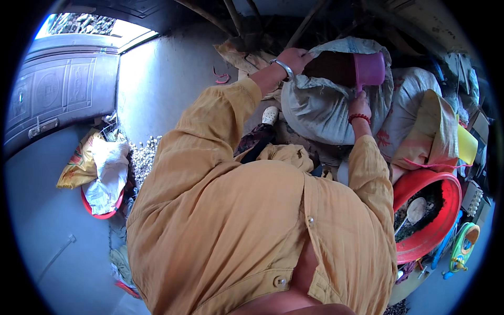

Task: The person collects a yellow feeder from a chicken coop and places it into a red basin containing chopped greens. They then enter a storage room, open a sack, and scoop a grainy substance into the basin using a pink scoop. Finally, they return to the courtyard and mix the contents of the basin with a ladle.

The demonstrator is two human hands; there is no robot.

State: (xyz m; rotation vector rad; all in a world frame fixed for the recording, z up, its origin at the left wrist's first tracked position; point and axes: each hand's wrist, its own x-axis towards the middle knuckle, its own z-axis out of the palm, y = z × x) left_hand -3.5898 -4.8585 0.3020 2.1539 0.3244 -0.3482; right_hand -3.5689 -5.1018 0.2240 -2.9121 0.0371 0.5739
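Note:
A large white woven sack [323,112] stands upright before me, its mouth spread wide and its inside dark. My left hand [296,60], with a silver bangle at the wrist, pinches the left edge of the sack's mouth. My right hand [359,105], with a red bead bracelet, grips the handle of a purple plastic scoop [370,69]. The scoop lies within the right side of the sack's mouth. What the scoop holds cannot be told, and the sack's contents are too dark to make out.
Right of the sack stand another white woven sack [413,84] and a tan sack [427,130]. Nearer is a red tub [427,244] with dark material and a ladle [416,209]. Wooden poles [234,17] lean behind. At left are a wooden door [59,84] and bags on a red basin [103,215].

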